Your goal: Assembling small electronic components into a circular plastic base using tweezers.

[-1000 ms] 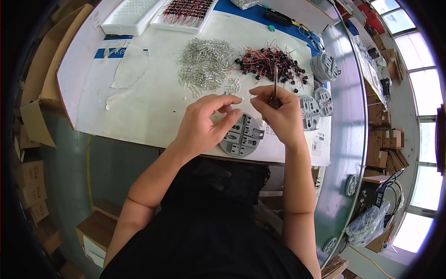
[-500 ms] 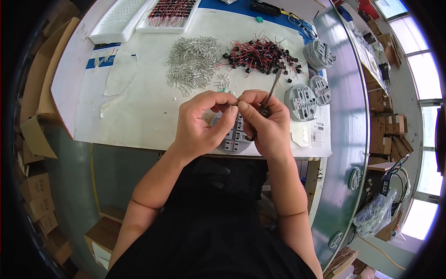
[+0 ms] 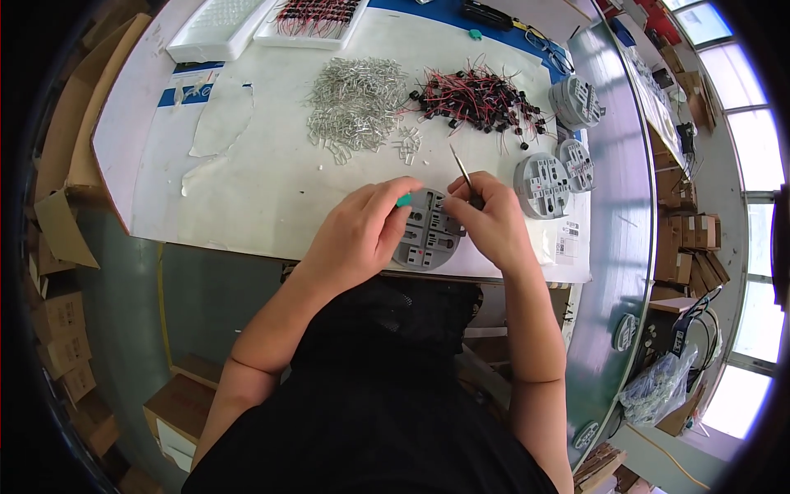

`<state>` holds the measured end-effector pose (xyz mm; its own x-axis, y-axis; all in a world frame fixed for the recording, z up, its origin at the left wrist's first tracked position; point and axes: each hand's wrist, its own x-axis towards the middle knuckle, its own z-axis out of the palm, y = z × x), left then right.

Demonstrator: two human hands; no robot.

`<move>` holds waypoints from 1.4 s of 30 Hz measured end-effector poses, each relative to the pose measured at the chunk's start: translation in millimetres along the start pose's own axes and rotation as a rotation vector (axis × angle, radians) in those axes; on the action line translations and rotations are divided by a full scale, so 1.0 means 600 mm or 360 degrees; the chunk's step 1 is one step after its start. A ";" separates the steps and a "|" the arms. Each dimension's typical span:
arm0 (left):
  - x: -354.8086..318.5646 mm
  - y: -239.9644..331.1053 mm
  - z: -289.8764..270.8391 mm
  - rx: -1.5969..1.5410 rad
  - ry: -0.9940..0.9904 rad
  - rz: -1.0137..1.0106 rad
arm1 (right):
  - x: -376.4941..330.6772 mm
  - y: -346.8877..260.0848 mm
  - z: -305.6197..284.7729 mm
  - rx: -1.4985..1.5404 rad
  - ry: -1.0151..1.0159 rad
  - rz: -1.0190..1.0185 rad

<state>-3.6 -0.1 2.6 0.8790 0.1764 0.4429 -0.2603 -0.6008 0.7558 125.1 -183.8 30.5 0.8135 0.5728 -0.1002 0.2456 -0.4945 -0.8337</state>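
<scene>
A round grey disc (image 3: 425,252) with slots and small dark fittings rests at the table's front edge, partly covered by my hands. My left hand (image 3: 355,233) grips it along its upper left side, index finger and thumb close together. Something small and green (image 3: 403,200) shows between those fingertips; what it is I cannot tell. My right hand (image 3: 496,221) is closed around a screwdriver (image 3: 462,171), its thin metal shaft slanting up and left. The right thumb and fingertips touch the upper right part of the disc. Any small part under them is hidden.
Beyond my hands lie a heap of clear U-shaped pieces (image 3: 355,103) and a pile of black parts with red wires (image 3: 481,100). Several similar grey discs (image 3: 541,188) stand at the right. White trays (image 3: 206,34) sit at the back left, dark-handled tools (image 3: 485,14) at the back.
My hands were raised and joined at the fingertips over the disc; now they have parted and lowered onto it. The screwdriver has come down with my right hand and leans left.
</scene>
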 end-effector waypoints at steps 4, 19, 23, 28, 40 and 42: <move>-0.016 -0.005 0.013 -0.0169 0.0071 -0.0050 | 0.001 0.007 0.014 0.0085 0.0002 0.0149; -0.022 -0.009 0.019 0.0219 -0.0041 0.0114 | -0.005 0.007 0.031 0.0085 0.0233 0.0058; -0.020 -0.010 0.021 0.0201 -0.0064 0.0112 | -0.002 0.001 0.022 0.0072 0.0065 0.0115; -0.019 -0.008 0.018 0.0110 -0.0085 0.0030 | 0.004 0.007 0.017 0.0032 -0.0006 0.0095; -0.004 0.001 0.007 0.0136 -0.0220 -0.0041 | 0.000 0.013 0.011 0.0100 0.0030 0.0129; 0.002 0.004 0.006 0.0174 -0.0226 -0.0020 | -0.005 0.016 0.008 0.0389 0.0057 0.0157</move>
<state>-1.8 -3.9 3.2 0.9316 0.0769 0.3553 -0.2110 -0.6817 0.7006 122.5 -187.4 20.0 0.8466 0.5038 -0.1717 0.0329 -0.3716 -0.9278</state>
